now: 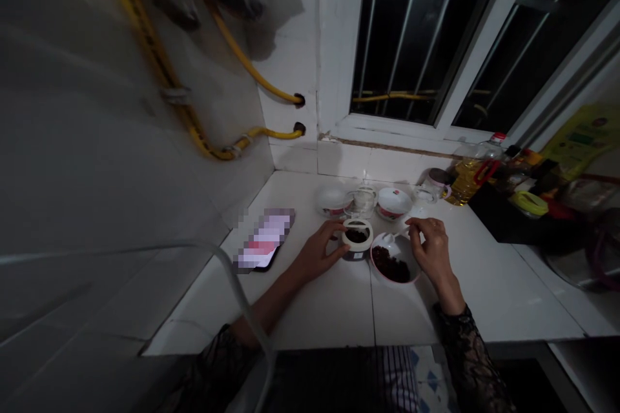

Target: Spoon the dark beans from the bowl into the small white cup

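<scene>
My left hand [320, 250] grips the side of a small round jar [357, 246] with a pale rim and dark contents. Right beside the jar stands a white bowl [411, 274] with a pink rim, holding dark brown crumbly stuff [390, 264]. Over the bowl's far edge, my right hand [430, 246] pinches the handle of a small white spoon [389, 238], whose head is above the bowl. Behind them are a white bowl with a red pattern [394, 202], a clear glass container [363, 201] and another bowl [333, 199].
A phone [265, 239] lies on the white tiled counter [324, 316] at the left. Back right are a glass jar [433, 186], an oil bottle [467, 174] and a dark box [504, 216] with condiments. A pale cable [237, 284] crosses at the lower left.
</scene>
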`<state>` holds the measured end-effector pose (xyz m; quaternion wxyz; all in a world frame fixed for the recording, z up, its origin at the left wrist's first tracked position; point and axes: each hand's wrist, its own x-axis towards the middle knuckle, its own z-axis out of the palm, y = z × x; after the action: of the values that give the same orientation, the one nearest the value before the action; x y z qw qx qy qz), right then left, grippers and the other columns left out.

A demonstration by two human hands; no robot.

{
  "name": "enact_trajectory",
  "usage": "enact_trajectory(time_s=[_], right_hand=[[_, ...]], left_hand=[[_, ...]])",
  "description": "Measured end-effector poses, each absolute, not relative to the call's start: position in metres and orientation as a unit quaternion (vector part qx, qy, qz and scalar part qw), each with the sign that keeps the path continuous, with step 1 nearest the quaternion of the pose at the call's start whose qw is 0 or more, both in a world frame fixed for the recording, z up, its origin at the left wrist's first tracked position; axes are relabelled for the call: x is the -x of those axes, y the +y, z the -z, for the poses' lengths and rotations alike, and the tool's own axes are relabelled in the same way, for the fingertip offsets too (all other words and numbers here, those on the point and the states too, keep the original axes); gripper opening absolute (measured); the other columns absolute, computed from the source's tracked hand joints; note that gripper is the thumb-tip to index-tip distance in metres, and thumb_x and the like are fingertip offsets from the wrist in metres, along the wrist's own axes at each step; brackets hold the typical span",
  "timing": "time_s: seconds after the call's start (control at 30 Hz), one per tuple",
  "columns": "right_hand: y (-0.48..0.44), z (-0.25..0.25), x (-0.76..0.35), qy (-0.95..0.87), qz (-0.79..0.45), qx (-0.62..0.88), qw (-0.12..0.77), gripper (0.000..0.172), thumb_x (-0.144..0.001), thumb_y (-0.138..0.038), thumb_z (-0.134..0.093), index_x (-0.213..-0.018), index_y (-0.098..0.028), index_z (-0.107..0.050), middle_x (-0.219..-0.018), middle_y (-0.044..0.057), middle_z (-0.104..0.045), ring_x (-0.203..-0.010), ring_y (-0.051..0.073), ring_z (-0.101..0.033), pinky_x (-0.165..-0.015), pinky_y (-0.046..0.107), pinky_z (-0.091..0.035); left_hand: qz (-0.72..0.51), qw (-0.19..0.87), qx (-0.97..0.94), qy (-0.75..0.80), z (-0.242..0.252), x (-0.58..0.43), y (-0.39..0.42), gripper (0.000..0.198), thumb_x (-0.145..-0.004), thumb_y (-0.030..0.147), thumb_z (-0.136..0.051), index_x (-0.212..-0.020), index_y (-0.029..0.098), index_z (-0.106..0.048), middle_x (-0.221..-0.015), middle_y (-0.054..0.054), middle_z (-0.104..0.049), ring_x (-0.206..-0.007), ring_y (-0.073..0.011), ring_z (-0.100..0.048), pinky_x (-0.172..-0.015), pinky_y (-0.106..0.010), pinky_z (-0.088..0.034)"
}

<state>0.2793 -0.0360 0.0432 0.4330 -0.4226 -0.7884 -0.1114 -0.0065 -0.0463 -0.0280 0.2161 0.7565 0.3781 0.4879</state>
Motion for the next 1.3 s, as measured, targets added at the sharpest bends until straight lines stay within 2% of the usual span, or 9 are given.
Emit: enact_trajectory(time_s=[0.13, 0.27, 0.43, 0.7, 0.9, 1.13, 1.3], right_hand=[[-0.033, -0.03, -0.287, -0.799, 0.123, 0.465, 0.361, 0.023, -0.09, -0.016, -0.049, -0.091, -0.019, -0.071, -0.075, 0.006, -0.073, -0.071, 0.022, -0.063, -0.086, 0.041, -0.042], [-0.035, -0.02, -0.278, -0.803, 0.059, 0.486, 0.34, 0.025, -0.087, -0.017, -0.048, -0.088, -0.02, -0.073, -0.076, 0.006, -0.075, -0.074, 0.022, -0.065, -0.085, 0.04, -0.042], [-0.036, -0.015, -0.274, -0.749, -0.035, 0.539, 0.385, 0.028, -0.087, -0.027, -0.047, -0.087, -0.022, -0.074, -0.07, 0.005, -0.073, -0.07, 0.023, -0.064, -0.081, 0.038, -0.046], [-0.036, -0.019, -0.284, -0.673, -0.093, 0.579, 0.45, 0.031, -0.083, -0.037, -0.047, -0.082, -0.021, -0.074, -0.062, 0.003, -0.069, -0.057, 0.02, -0.058, -0.065, 0.033, -0.046], [-0.037, -0.019, -0.278, -0.673, -0.094, 0.578, 0.451, 0.031, -0.08, -0.039, -0.049, -0.079, -0.021, -0.074, -0.062, 0.004, -0.069, -0.058, 0.02, -0.057, -0.069, 0.034, -0.046], [-0.035, -0.022, -0.278, -0.586, -0.259, 0.571, 0.513, 0.033, -0.072, -0.048, -0.058, -0.076, -0.018, -0.072, -0.058, 0.002, -0.065, -0.059, 0.019, -0.059, -0.06, 0.03, -0.046], [-0.029, -0.026, -0.281, -0.556, -0.303, 0.551, 0.544, 0.032, -0.068, -0.049, -0.064, -0.073, -0.018, -0.071, -0.054, 0.001, -0.061, -0.057, 0.018, -0.057, -0.059, 0.03, -0.046]], left_hand=[[-0.49, 0.219, -0.755, 0.377, 0.028, 0.006, -0.047, 0.03, -0.093, 0.035, -0.063, -0.12, 0.024, -0.057, -0.132, -0.012, -0.06, -0.123, -0.0251, -0.062, -0.089, -0.038, -0.061], [-0.492, 0.219, -0.753, 0.379, 0.028, 0.006, -0.046, 0.029, -0.092, 0.035, -0.064, -0.119, 0.024, -0.058, -0.132, -0.012, -0.061, -0.124, -0.0254, -0.062, -0.087, -0.036, -0.061], [-0.492, 0.227, -0.749, 0.382, 0.027, 0.006, -0.047, 0.03, -0.092, 0.035, -0.064, -0.119, 0.024, -0.058, -0.132, -0.013, -0.061, -0.123, -0.026, -0.062, -0.089, -0.038, -0.061], [-0.491, 0.228, -0.748, 0.383, 0.026, 0.006, -0.048, 0.03, -0.092, 0.035, -0.064, -0.119, 0.024, -0.058, -0.13, -0.013, -0.061, -0.121, -0.0256, -0.063, -0.089, -0.038, -0.061], [-0.493, 0.223, -0.75, 0.38, 0.026, 0.006, -0.048, 0.03, -0.092, 0.035, -0.064, -0.118, 0.024, -0.059, -0.13, -0.013, -0.062, -0.122, -0.0261, -0.063, -0.087, -0.037, -0.061], [-0.493, 0.226, -0.747, 0.384, 0.027, 0.007, -0.047, 0.031, -0.092, 0.037, -0.064, -0.119, 0.024, -0.059, -0.132, -0.013, -0.061, -0.123, -0.0267, -0.062, -0.088, -0.038, -0.06], [-0.491, 0.222, -0.749, 0.385, 0.028, 0.007, -0.046, 0.031, -0.092, 0.035, -0.064, -0.12, 0.024, -0.058, -0.131, -0.013, -0.062, -0.12, -0.0255, -0.063, -0.089, -0.038, -0.06]])
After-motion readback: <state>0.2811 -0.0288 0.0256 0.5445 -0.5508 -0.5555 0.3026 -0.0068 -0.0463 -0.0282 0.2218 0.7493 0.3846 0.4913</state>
